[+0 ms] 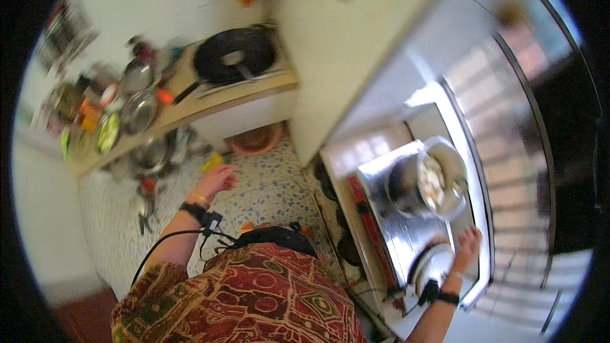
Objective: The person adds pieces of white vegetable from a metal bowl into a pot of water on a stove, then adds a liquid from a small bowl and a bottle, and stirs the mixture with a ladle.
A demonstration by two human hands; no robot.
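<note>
My left hand (219, 183) hangs over the speckled floor with its fingers loosely bent and nothing seen in it. At the right, my right hand (469, 243) hovers by the edge of a shiny stove (405, 233), near a round pale lid or plate (436, 264); whether it touches anything is not plain. Just beyond that hand a large metal pot (405, 183) stands on the stove, with whitish pieces of food (432, 181) showing inside its pale rim. Both wrists bear dark straps with small devices. The view is blurred.
A black pan (233, 57) with a long handle rests on the left counter (271, 86). Steel bowls (139, 112), a dish of green pieces (108, 132) and jars crowd the counter's far left. A brown round basin (255, 140) sits beneath it. A barred window (505, 162) runs behind the stove.
</note>
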